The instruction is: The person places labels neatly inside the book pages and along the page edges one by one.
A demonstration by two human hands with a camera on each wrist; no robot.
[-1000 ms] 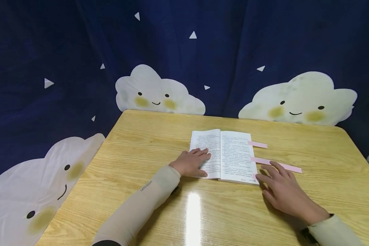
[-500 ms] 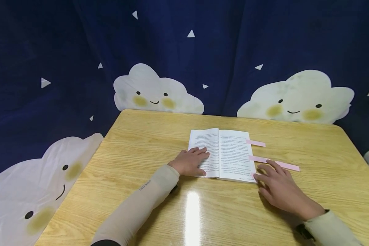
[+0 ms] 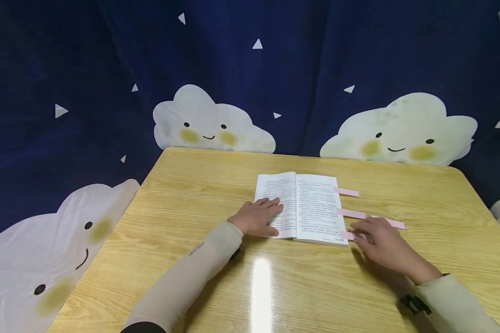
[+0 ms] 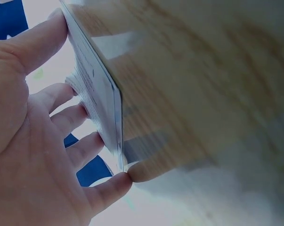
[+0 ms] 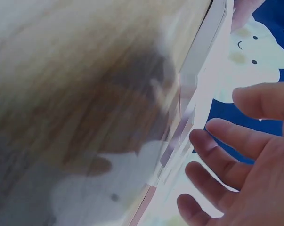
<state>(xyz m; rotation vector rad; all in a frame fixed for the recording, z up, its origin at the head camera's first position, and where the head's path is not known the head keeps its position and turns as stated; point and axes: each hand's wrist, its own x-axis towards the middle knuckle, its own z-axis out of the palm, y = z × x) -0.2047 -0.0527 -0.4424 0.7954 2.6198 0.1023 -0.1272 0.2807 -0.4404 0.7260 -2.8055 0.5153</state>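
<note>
Pink paper it is, three strips (image 3: pixel 351 213) jutting in a column from the right-hand page of an open book (image 3: pixel 318 206), and that book lies flat toward the far middle of a wood-grain table (image 3: pixel 200 180). Look at the left hand (image 3: pixel 256 218): palm down on the left page, fingers spread, the thumb out near the lower edge. Across the book, just beside its near right corner, comes the right hand (image 3: pixel 379 240), fingers apart and loosely bent, as the right wrist view shows, pinching nothing. Its fingertips are right by the lowest strip; whether they touch it, I can't tell from here. And there's a fourth pink piece (image 3: pixel 395 224) on the tabletop, partly covered by that same hand! Beige sleeves (image 3: pixel 187 273) on both arms, and behind it all a navy curtain (image 3: pixel 229 51) with smiling white clouds (image 3: pixel 212 122).
</note>
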